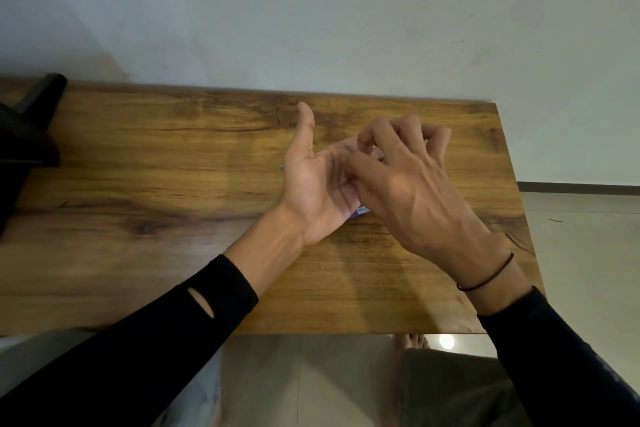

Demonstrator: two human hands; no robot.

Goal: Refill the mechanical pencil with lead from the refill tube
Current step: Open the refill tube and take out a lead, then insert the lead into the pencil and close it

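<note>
My left hand (313, 184) is held palm up over the middle of the wooden table (138, 184), with its fingers spread and its thumb pointing away from me. My right hand (405, 180) reaches over it, thumb and forefinger pinched together in the left palm. Whatever they pinch is too small to see. A corner of a small purple labelled case, probably the refill tube (360, 211), shows under the two hands. A thin grey tip (281, 167) pokes out past the left edge of my left hand. It may be the pencil, and the rest of it is hidden.
A black object (31, 121) stands at the table's far left. The table's back edge meets a pale wall (311, 10), and its right edge (519, 218) drops to a tiled floor. My legs are below the front edge.
</note>
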